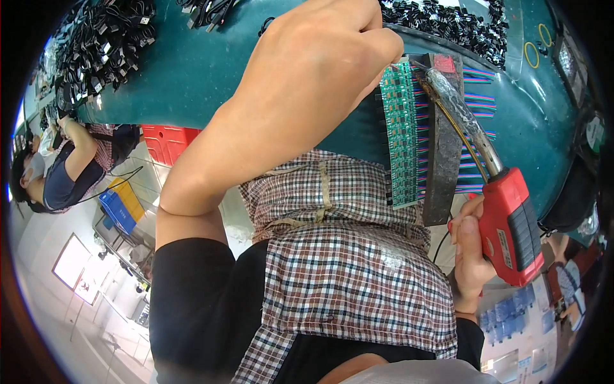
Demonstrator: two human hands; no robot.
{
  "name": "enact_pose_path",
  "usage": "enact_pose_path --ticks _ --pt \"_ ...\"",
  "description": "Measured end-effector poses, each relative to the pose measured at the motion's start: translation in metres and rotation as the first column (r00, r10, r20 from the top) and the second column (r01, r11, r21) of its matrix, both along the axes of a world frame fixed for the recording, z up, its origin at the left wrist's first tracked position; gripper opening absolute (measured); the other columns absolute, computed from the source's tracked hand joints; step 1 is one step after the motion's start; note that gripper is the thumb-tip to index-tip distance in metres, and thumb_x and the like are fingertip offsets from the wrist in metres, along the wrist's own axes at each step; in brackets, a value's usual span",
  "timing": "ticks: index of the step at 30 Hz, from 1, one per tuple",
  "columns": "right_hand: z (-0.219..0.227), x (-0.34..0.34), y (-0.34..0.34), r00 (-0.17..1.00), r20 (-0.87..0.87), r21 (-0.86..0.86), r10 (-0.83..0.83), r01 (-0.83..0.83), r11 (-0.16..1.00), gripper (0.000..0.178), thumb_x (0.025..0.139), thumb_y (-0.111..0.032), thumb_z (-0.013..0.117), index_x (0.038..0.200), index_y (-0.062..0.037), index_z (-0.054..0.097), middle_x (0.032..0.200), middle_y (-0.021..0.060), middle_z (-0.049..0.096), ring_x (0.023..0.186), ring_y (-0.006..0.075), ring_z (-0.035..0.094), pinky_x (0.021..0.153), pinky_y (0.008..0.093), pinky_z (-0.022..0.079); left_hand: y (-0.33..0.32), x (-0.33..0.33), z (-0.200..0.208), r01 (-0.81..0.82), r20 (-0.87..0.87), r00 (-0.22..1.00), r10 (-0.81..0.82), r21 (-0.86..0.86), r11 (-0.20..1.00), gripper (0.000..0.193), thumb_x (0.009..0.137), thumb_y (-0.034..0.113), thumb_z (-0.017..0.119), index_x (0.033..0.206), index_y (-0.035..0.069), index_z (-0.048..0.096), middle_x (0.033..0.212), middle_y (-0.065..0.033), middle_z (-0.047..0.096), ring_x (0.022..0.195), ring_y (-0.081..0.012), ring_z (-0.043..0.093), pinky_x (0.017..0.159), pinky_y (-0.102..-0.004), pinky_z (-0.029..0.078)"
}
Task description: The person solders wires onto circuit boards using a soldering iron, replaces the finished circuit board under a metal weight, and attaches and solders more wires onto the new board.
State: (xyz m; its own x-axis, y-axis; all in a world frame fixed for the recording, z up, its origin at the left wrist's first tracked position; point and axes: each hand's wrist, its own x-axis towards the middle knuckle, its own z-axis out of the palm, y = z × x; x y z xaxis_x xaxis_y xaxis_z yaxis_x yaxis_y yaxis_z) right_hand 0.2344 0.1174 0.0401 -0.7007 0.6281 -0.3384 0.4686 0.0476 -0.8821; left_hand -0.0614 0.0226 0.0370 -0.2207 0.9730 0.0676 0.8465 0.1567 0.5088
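My right hand (470, 256) is wrapped round the handle of a red and black soldering gun (515, 224). Its metal barrel and thin brass-coloured tube slant up to the top end of a green circuit-board panel (401, 137). Rows of small parts cover the panel. Thin coloured wires (478, 109) run from its right side beneath a dark bar (442, 147) lying across them. Over the panel's top end reaches my left hand (339, 54), fingers curled and closed; its fingertips are mostly hidden, so what they pinch does not show.
Black cables (102, 48) are heaped at the far left. Many small black parts (448, 29) lie in a tray at the back right, near yellow rings (531, 56). A red stool (167, 142) stands below the green table (166, 96). Another person (67, 160) sits at the left.
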Motion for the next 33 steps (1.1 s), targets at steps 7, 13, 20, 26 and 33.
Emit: enact_pose_path --ticks 7,13,20,26,33 --pt "-0.0051 -0.0036 0.0013 0.997 0.015 0.078 0.076 -0.077 0.994 0.013 0.094 0.001 0.062 0.103 -0.0003 0.053 0.085 0.0129 0.058 0.058 0.0103 0.046 0.053 0.0252 0.038 0.0006 -0.0006 -0.0008 0.006 0.001 1.0 -0.006 -0.032 0.999 0.007 0.086 0.004 0.069 0.088 0.003 0.062 0.085 -0.0102 0.052 0.08 -0.0292 0.058 0.069 -0.0401 0.048" --pt "-0.0034 0.0036 0.0004 0.998 0.014 0.099 0.054 -0.055 0.994 0.012 0.095 -0.001 0.062 0.104 0.0004 0.054 0.085 0.0122 0.059 0.055 0.0095 0.044 0.053 0.0245 0.039 -0.0014 0.0024 -0.003 -0.012 0.031 0.999 0.013 -0.017 1.0 0.007 0.085 0.004 0.069 0.087 0.003 0.062 0.084 -0.0101 0.053 0.081 -0.0292 0.058 0.069 -0.0398 0.048" --pt "-0.0036 0.0031 -0.0015 0.997 -0.071 0.014 -0.036 0.037 0.999 0.022 0.096 -0.003 0.064 0.116 0.0036 0.056 0.085 0.0113 0.059 0.051 0.0078 0.042 0.052 0.0232 0.038 -0.0016 0.0026 -0.0054 0.005 -0.021 1.0 -0.005 0.017 1.0 0.008 0.084 0.003 0.069 0.086 0.003 0.062 0.084 -0.01 0.053 0.08 -0.0288 0.058 0.07 -0.0392 0.048" --pt "-0.001 0.0033 -0.0024 0.997 -0.061 -0.012 -0.049 0.048 0.999 0.026 0.096 -0.002 0.064 0.12 0.0031 0.056 0.084 0.0118 0.06 0.051 0.0067 0.041 0.051 0.0228 0.037 -0.0016 0.0019 -0.0063 0.027 -0.079 0.997 -0.024 0.033 0.999 0.008 0.083 0.003 0.069 0.086 0.003 0.062 0.084 -0.0101 0.053 0.081 -0.0287 0.058 0.07 -0.0389 0.049" --pt "-0.0004 0.0029 -0.0045 0.991 -0.08 -0.155 -0.107 0.094 0.983 0.024 0.097 -0.003 0.06 0.119 0.0037 0.055 0.085 0.0128 0.061 0.05 0.007 0.039 0.05 0.0229 0.037 0.0002 0.0028 -0.0053 0.025 -0.05 0.998 -0.024 0.023 0.999 0.009 0.083 0.004 0.07 0.084 0.002 0.061 0.084 -0.01 0.053 0.081 -0.0283 0.058 0.07 -0.0385 0.049"
